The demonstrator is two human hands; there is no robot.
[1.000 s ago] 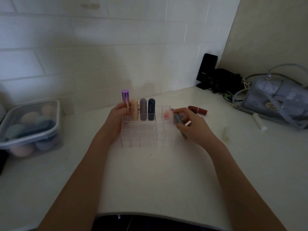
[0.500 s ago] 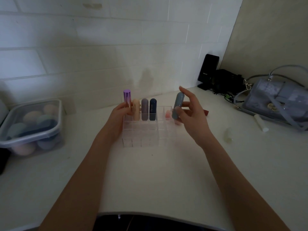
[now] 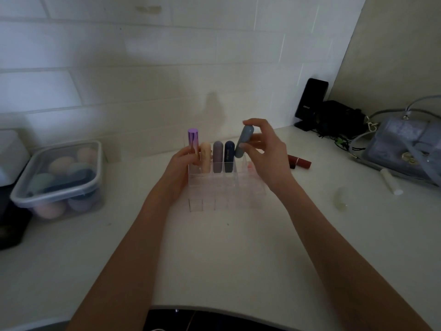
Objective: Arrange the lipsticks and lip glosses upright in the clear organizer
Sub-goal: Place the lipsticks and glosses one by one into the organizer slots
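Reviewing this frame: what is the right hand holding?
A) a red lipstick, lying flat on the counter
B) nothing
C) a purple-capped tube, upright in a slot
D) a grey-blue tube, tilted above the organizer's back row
D: the right hand pinches the grey-blue tube, tilted, above the clear organizer just right of the navy tube; the red lipstick lies untouched on the counter.
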